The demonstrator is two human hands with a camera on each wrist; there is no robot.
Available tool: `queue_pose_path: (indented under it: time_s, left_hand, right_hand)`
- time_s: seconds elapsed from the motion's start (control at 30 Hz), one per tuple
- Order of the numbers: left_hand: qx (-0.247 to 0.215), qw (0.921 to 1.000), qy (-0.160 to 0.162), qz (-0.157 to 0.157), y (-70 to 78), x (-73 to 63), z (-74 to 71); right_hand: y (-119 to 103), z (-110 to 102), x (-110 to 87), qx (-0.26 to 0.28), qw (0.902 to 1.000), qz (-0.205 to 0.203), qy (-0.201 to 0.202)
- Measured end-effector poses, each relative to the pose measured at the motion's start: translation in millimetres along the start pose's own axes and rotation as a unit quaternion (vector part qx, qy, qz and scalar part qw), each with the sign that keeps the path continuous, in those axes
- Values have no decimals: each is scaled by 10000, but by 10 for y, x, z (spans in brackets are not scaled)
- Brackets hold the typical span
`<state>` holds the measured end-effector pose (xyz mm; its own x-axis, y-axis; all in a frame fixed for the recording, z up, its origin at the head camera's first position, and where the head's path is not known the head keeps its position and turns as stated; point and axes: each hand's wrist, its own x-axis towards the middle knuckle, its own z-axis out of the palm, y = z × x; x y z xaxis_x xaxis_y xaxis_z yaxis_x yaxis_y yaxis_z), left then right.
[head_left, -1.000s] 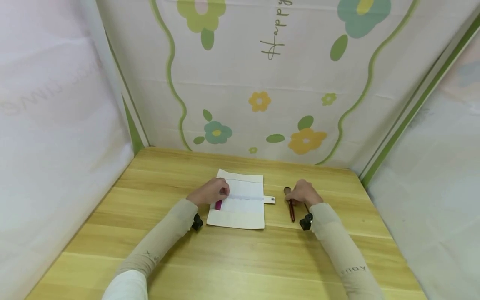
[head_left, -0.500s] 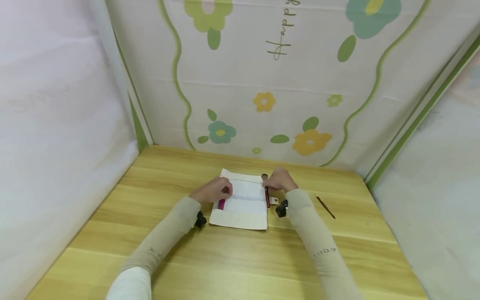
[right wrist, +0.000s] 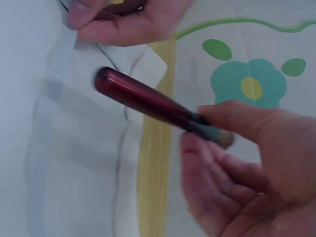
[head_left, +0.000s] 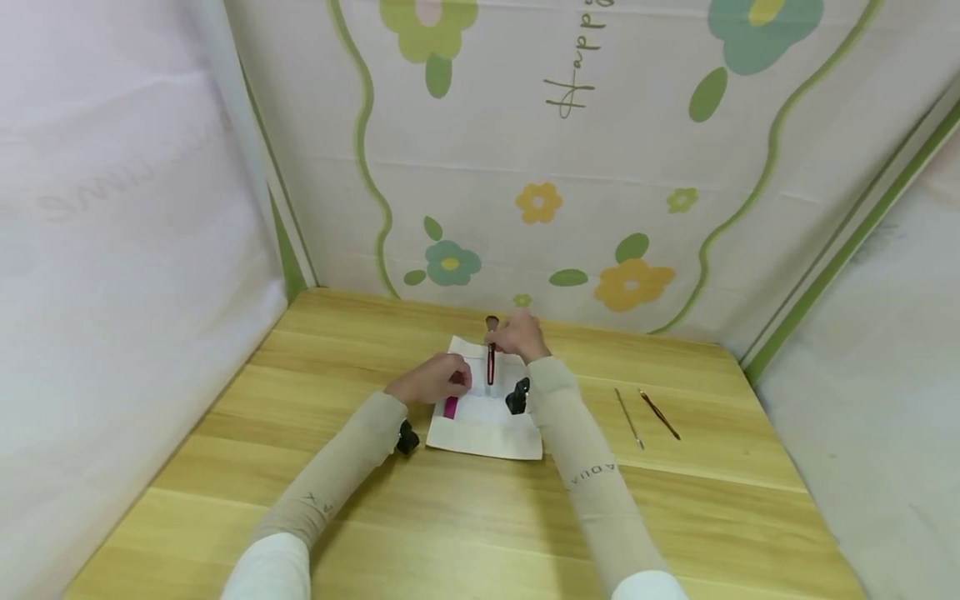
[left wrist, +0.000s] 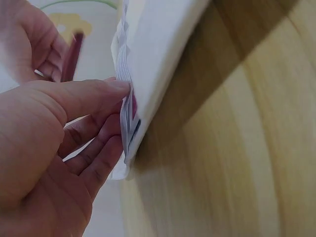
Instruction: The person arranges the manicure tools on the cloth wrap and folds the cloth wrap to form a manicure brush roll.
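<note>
A brush (head_left: 491, 367) with a dark red handle is above an open white case (head_left: 483, 443), which has a magenta item (head_left: 450, 407) at its left side. My right hand (head_left: 522, 336) pinches the brush near its bristles, handle pointing toward me. My left hand (head_left: 435, 377), left of the brush, pinches the case's elastic band (left wrist: 124, 59). Two slim tools (head_left: 629, 419) lie to the right on the wooden table (head_left: 420, 517).

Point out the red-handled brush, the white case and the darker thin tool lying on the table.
Red-handled brush (right wrist: 157, 106), right wrist view: middle of the handle.
White case (head_left: 483, 438), head view: its flap nearest the person.
Darker thin tool (head_left: 660, 415), head view: middle of its shaft.
</note>
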<state>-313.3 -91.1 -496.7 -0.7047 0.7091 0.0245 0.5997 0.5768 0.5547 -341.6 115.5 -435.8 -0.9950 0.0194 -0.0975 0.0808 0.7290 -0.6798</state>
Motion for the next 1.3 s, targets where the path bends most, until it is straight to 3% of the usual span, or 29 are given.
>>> queue_pose_path:
  time_s: [0.17,0.33,0.47,0.7,1.0,1.3]
  left_hand:
    - [-58,10000,14,-64,10,27,-1]
    - [-109,9998,50,-157,36,8,-20]
    - [-173,9995,117,-216,35,-18,-33]
    - [-124,9998,150,-58,47,-22,-44]
    - [-187,9995,219,-122,47,-44,-31]
    - [-255,9990,338,128,28,-42,-2]
  right_hand:
    - [115,137,68,481,9971,-251,541]
    - [231,262,61,1023,9922,-321,638]
    - [294,341,35,1071,9925,-414,432]
    - [373,376,-72,1274,9916,-215,-4]
    - [471,382,-187,1557,9847,-150,-767]
    - [461,351,-280,1787,9749,57,-1326]
